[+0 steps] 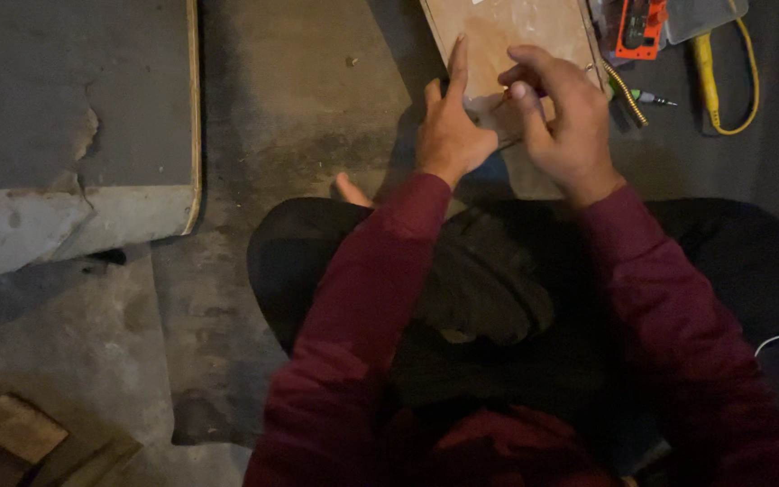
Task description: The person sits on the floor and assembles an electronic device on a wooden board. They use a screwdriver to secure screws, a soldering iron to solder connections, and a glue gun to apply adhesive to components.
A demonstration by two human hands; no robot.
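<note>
Bare, stained concrete floor (pixel 299 135) filled the dim scene, seen from above by a person who sat cross-legged on it in dark trousers and a dark red long-sleeved top. A pale wooden board (pixel 507 36) lay on the floor just beyond the knees. The left hand (pixel 448 122) rested flat on the board's near edge, fingers spread and the forefinger stretched forward, holding nothing. The right hand (pixel 561 113) hovered just beside it over the same board, its fingers curled in a narrow pinch round a small thin tool (pixel 534 92), too hidden to name. To the right of the board lay an orange tool (pixel 639 27), a small screwdriver bit (pixel 653 97) and a yellow cable (pixel 723 81) looped on the floor. At far left, well apart from the hands, sat a large grey slab (pixel 65 99) with a cracked edge and a wooden rim.
</note>
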